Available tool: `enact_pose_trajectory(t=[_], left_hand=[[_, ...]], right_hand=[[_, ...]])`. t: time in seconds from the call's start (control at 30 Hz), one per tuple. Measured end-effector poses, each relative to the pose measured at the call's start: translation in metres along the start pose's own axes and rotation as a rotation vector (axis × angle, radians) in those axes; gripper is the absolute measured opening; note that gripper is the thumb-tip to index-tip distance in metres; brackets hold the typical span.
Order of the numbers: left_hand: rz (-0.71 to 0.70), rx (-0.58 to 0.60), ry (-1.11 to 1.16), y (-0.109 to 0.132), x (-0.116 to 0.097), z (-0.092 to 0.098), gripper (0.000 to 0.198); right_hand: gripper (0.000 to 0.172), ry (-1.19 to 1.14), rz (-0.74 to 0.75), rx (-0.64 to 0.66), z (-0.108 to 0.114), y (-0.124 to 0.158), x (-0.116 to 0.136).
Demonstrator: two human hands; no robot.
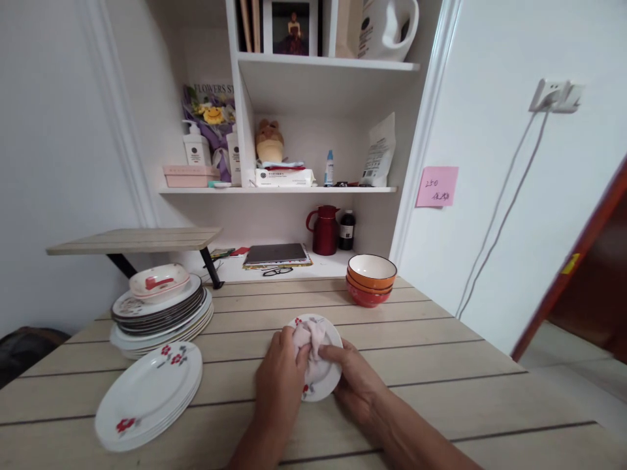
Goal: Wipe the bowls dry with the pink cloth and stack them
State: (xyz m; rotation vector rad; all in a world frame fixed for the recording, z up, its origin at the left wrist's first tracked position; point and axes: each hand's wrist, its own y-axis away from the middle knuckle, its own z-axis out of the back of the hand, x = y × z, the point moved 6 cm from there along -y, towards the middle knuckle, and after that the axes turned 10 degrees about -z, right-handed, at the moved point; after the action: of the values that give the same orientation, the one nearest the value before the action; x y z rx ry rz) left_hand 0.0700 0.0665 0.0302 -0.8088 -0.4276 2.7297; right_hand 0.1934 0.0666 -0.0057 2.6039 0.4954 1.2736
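Above the middle of the table I hold a small white plate (323, 385) with red flowers near its rim. My right hand (360, 378) grips its right edge, thumb on top and fingers underneath. A crumpled pale pink cloth (311, 339) is bunched in my left hand (281, 372) and pressed on the plate's face. Left of my hands lies a stack of oval white plates (147, 395) with red flowers. Behind it stands a taller stack of round plates (161, 310), topped by patterned bowls (159, 281).
Stacked orange and red bowls (371, 281) stand at the table's back right. A small raised shelf (137, 240) overhangs the back left. Behind the table are a closed laptop (274, 253), glasses (277, 271), a red jug (326, 230) and a dark bottle (347, 230).
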Motion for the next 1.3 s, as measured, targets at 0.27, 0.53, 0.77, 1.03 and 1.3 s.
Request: enact_pose_trajectory(t=[0.27,0.53,0.77,1.03,1.3], left_hand=[[-0.262,-0.179,0.419,-0.002,-0.007,-0.001,0.061],[-0.446,-0.022,0.268,-0.006,-0.011,0.005,0.065],[-0.466,0.044,0.126,-0.002,-0.019,0.003,0.066],[-0.321,-0.061,-0.054,-0.003,-0.017,0.018,0.038],[-0.471,0.043,-0.081,0.008,-0.038,-0.003,0.044]], right_hand=[[0.031,-0.056,0.016,-0.197,0.021,-0.006,0.023],[0.034,0.054,0.002,-0.048,0.021,-0.007,0.031],[0.041,0.172,-0.048,0.015,0.009,-0.002,0.015],[0.051,0.031,-0.086,0.064,-0.001,0.002,0.012],[0.052,-0.092,-0.202,0.025,0.009,-0.003,0.011]])
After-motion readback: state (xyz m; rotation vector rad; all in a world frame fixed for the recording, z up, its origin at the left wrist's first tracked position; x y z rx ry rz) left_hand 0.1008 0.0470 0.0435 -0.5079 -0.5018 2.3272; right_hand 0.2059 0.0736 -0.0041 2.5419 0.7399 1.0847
